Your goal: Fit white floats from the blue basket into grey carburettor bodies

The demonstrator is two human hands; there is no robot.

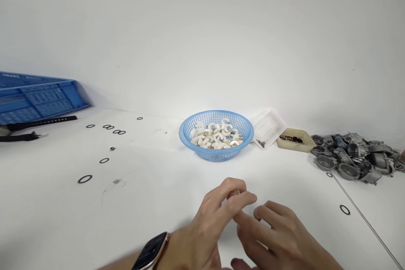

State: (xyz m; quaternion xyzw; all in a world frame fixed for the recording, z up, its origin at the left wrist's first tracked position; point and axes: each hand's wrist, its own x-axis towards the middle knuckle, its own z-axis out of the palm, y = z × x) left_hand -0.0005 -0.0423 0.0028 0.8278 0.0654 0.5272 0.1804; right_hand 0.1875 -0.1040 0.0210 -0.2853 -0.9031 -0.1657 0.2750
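Note:
My left hand (218, 211), with a watch (152, 249) on its wrist, is held over the white table in the lower middle of the head view. Its fingers are bent toward my right hand (275, 232), which is curled beside it. The fingertips of both hands come together. Whatever lies between them is hidden behind the fingers and too small to make out. Just beyond the hands stands a blue plastic basket (217, 156) with many white curved plastic parts (218, 136) that have small metal pieces on them.
Right of the basket, a tilted white tray (274, 124) holds small pins, and a beige tray (295, 146) holds dark parts. Grey metal housings (357, 156) are heaped at the right. Black rings (85, 179) lie scattered left, another ring (344, 209) right. A blue crate (47, 97) and black strap (44, 123) are far left.

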